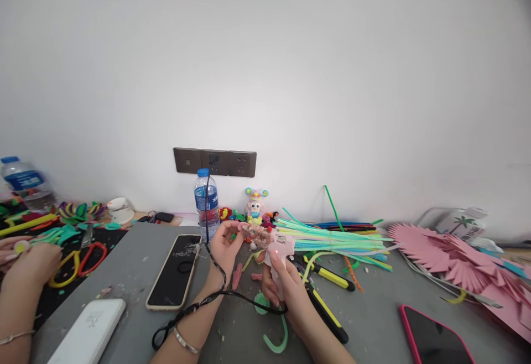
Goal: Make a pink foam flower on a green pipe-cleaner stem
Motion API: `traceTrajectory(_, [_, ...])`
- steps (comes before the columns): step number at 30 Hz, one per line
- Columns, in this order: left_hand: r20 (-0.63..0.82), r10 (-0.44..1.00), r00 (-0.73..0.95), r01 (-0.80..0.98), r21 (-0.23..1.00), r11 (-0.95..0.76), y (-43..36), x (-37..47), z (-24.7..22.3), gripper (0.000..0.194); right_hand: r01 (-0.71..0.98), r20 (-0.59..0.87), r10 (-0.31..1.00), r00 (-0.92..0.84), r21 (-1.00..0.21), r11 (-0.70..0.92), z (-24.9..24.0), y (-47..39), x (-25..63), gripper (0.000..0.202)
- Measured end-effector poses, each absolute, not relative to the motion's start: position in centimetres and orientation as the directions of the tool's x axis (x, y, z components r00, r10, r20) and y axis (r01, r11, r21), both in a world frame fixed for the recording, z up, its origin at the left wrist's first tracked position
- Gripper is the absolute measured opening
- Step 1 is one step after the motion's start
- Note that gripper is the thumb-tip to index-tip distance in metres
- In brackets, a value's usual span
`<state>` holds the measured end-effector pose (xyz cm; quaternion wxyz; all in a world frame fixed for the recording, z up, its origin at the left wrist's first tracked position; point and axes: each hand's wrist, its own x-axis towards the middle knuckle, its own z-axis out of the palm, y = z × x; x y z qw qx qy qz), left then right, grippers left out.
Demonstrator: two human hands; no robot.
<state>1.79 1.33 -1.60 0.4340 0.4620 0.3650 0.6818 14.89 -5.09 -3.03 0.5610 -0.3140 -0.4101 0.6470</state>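
Observation:
My right hand point(286, 282) grips a pale pink hot glue gun point(282, 247) by its handle. A small red light glows on the gun, and a black cord runs from the handle's bottom across my left forearm. My left hand point(226, 243) is closed, its fingertips pinching a small pink fuzzy piece point(242, 227) near the gun's front end. Just where the nozzle meets the piece is hard to make out. Below the hands lie pink fuzzy strips point(237, 276), a green disc point(261, 302) and a curled green pipe cleaner point(279, 343).
Behind the gun lies a pipe cleaner bundle point(336, 239), with yellow-black pliers point(327, 311) nearby. A water bottle point(206, 203), a phone point(175, 273) and a white power bank point(89, 331) stand or lie leftward. Another person's hand point(39, 264) works at far left. Pink folded paper point(452, 264) lies right.

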Motion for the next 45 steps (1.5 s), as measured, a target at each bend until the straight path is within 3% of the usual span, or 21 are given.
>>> traceTrajectory(45, [0.262, 0.924, -0.279, -0.424, 0.829, -0.363, 2.1, 1.8, -2.9, 0.032, -0.441, -0.026, 0.998, -0.062, -0.896, -0.05, -3.5, -4.7, 15.3, 0.054])
